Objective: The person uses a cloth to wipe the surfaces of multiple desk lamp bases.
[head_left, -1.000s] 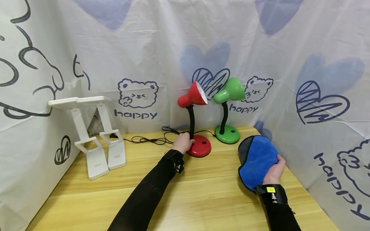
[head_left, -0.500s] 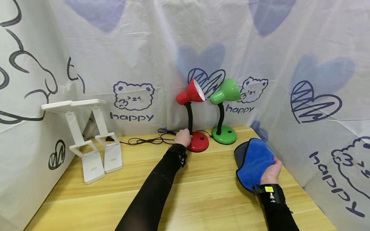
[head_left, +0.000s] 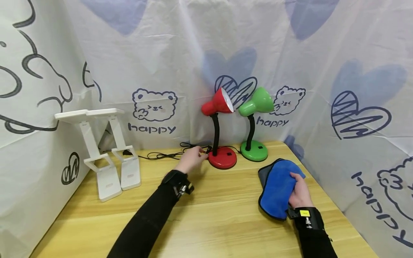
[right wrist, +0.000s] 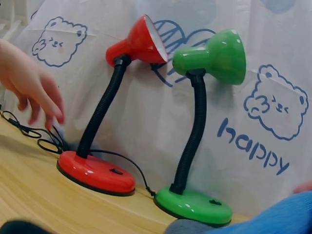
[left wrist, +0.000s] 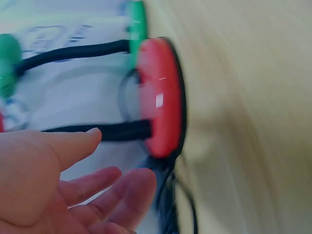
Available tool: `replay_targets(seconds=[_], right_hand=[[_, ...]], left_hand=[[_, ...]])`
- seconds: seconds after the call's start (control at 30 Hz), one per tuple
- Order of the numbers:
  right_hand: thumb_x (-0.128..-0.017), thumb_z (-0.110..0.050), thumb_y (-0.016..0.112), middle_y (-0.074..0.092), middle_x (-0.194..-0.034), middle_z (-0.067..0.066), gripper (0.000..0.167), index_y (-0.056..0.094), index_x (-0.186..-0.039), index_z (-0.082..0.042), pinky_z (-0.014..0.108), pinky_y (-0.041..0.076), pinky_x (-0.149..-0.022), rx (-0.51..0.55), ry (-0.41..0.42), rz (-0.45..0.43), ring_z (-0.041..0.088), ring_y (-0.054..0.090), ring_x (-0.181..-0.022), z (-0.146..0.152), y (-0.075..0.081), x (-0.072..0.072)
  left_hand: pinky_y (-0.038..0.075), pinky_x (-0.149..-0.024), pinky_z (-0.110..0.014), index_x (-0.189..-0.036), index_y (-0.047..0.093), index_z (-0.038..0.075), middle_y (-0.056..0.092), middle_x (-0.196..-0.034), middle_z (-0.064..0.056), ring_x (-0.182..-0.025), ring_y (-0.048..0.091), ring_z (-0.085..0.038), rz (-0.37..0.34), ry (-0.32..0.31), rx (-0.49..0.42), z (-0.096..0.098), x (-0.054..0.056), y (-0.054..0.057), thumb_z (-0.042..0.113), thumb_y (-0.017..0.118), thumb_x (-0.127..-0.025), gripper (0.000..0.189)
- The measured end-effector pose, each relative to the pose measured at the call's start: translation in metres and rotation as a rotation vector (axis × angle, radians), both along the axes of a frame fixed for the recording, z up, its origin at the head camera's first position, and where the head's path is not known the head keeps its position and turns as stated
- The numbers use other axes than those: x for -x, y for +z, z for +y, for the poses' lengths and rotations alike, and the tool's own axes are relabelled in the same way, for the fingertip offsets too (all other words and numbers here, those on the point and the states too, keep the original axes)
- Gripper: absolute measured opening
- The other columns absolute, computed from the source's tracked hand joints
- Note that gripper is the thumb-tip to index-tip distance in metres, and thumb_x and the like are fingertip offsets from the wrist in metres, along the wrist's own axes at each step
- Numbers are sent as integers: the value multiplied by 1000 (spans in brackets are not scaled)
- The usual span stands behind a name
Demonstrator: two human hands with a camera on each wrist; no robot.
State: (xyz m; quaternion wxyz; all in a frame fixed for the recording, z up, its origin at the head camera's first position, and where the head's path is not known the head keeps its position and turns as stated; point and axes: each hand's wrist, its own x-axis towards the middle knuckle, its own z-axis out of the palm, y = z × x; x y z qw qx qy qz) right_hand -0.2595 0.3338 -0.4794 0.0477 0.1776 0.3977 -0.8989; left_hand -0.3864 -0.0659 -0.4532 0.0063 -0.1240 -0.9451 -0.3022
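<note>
A red desk lamp (head_left: 222, 158) with a black bendy neck stands upright at the back of the table. Just left of its base is my left hand (head_left: 189, 160); in the left wrist view its thumb and fingers are spread apart, holding nothing. My right hand (head_left: 300, 191) grips a blue cloth (head_left: 276, 191) with a grey underside and black edging, thumb on top. The cloth hangs folded over near the table's right side. Behind it a green desk lamp (right wrist: 195, 204) stands beside the red one. Most of the right fingers are hidden behind the cloth.
Two white folding stands (head_left: 108, 181) stand side by side at the left. Thin black cables (head_left: 161, 155) run along the back of the table (head_left: 222, 222). A printed white curtain (head_left: 187, 53) encloses the back and sides.
My left hand has let go of the red lamp near the foot of its neck and drawn back left. The lamp sits slightly farther back. The blue cloth has come lower, its top folded over more.
</note>
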Motion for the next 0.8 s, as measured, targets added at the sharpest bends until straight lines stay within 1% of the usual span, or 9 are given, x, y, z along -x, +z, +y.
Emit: replay_targets(seconds=[0.1,0.2,0.3,0.37,0.43,0.53,0.6,0.7,0.8], right_hand=[[-104,-39,36,-2,-160,-20,66,-11,-151,-41,24,9,-118,10,43,24,4,4,-147,-3,1,-1],[-103,-42,38,1,-159,-23,63,-4,-150,-45,22,8,-118,101,37,81,0,5,-146,0,1,-3],[-102,-41,43,13,-155,-27,60,7,-150,-46,20,10,-117,222,20,117,-3,12,-143,3,-1,-4],[-102,-40,45,15,-153,-29,59,10,-149,-45,21,11,-117,255,-10,118,-3,14,-142,6,-3,-4],[-102,-41,45,13,-154,-27,59,10,-149,-45,22,11,-117,270,-40,115,-1,12,-143,7,-4,-4],[-102,-41,43,8,-155,-27,58,9,-148,-47,23,11,-117,294,-91,110,0,10,-144,9,-4,-4],[-102,-41,41,6,-155,-28,58,7,-148,-48,23,10,-117,301,-116,108,-1,8,-145,10,-4,-4],[-102,-41,40,5,-155,-28,58,5,-148,-49,23,10,-117,292,-138,103,-1,8,-145,10,-4,-4],[-103,-40,39,5,-155,-28,58,4,-148,-49,23,9,-117,283,-136,117,-1,7,-145,9,-4,-3]], left_hand=[[51,-83,-40,-125,60,9,69,-107,-7,-95,65,-22,60,17,-46,-39,-20,9,46,57,-95,48],[51,-81,-41,-126,58,12,67,-106,-5,-92,64,-21,115,81,-65,-79,-39,21,47,55,-95,47],[50,-78,-41,-126,59,13,65,-107,-6,-92,62,-23,178,176,-69,-118,-57,33,43,54,-97,42],[50,-72,-39,-121,61,12,65,-104,-6,-88,61,-23,250,258,-71,-140,-66,39,39,54,-98,36],[48,-66,-37,-112,63,12,65,-99,-6,-82,61,-22,345,352,-76,-158,-73,45,37,55,-97,31],[41,-59,-36,-99,61,9,61,-89,-8,-74,56,-25,479,503,-102,-176,-80,52,40,58,-95,32],[38,-58,-37,-97,57,7,57,-88,-10,-73,53,-28,528,593,-116,-183,-83,56,46,60,-92,40],[37,-58,-41,-103,48,4,50,-93,-14,-74,50,-32,526,685,-124,-190,-86,57,55,61,-88,55],[40,-57,-46,-116,42,1,48,-102,-19,-75,52,-38,488,716,-107,-193,-87,54,59,61,-86,68]])
